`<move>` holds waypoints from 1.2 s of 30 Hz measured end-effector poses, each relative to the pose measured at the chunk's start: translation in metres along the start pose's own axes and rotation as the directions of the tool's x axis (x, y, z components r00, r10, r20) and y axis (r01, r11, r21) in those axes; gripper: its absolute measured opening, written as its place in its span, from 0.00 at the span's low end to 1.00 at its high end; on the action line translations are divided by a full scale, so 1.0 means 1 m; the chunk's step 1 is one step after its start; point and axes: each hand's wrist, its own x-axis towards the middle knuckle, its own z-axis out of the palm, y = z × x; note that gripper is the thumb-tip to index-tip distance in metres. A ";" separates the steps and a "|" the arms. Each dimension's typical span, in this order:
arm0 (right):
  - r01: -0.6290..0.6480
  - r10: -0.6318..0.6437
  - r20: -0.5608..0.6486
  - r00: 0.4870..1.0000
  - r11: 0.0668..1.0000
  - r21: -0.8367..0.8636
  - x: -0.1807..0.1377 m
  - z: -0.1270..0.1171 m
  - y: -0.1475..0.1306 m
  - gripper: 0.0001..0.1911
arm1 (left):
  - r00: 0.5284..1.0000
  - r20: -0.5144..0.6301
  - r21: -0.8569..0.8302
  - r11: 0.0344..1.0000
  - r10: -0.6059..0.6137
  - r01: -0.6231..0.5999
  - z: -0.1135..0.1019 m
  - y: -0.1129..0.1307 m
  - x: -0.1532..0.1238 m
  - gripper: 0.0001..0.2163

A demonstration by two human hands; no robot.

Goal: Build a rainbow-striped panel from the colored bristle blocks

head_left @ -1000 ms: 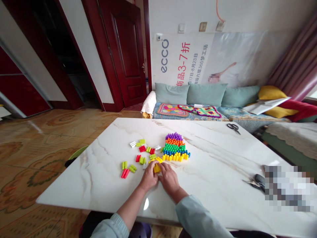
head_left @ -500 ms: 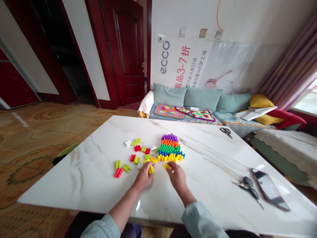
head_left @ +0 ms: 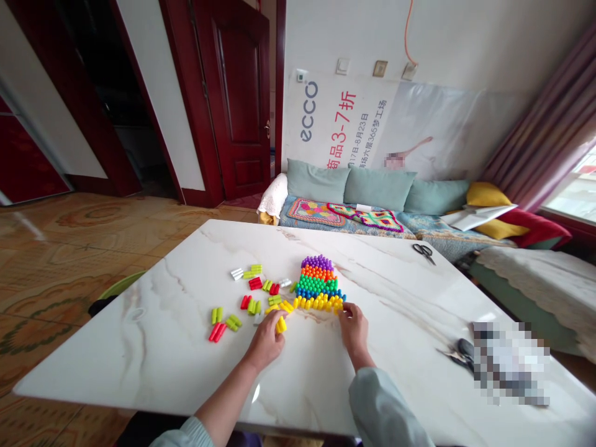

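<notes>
My left hand (head_left: 266,340) is closed around a yellow block (head_left: 280,325) made of joined rounded pegs. My right hand (head_left: 352,328) pinches another yellow block (head_left: 338,308) at the right end of the yellow row. Before my hands, upright peg blocks stand in packed coloured rows. Purple blocks (head_left: 317,262) are at the back, then orange blocks (head_left: 317,273), green blocks (head_left: 317,285), blue blocks (head_left: 307,293) and yellow blocks (head_left: 319,303) at the front. Loose yellow blocks (head_left: 285,305) lie just beyond my left fingers.
Loose red blocks (head_left: 217,333), lime-green blocks (head_left: 233,322) and silver blocks (head_left: 237,274) lie scattered left on the marble-patterned table (head_left: 162,347). Scissors (head_left: 424,251) lie near the far right edge. Another dark-handled tool (head_left: 464,351) rests at right beside a blurred-out patch.
My right hand has moved right, from in front of the yellow row to its right end, with its yellow block. My left hand stays near the same spot, still holding yellow.
</notes>
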 end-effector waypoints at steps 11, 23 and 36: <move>0.097 -0.097 -0.003 0.995 0.995 0.021 -0.018 0.003 -0.001 0.09 | 1.000 -0.008 -0.011 1.000 0.002 -0.002 0.000 0.000 0.000 0.27; 0.170 -0.179 0.145 0.973 0.983 0.076 -0.042 0.011 -0.034 0.10 | 0.999 0.026 -0.012 0.999 -0.044 0.045 -0.001 0.003 0.000 0.27; 0.231 -0.207 0.454 0.866 0.973 0.003 -0.072 0.053 -0.105 0.17 | 0.998 0.055 -0.057 0.998 -0.033 0.036 -0.003 0.005 0.000 0.31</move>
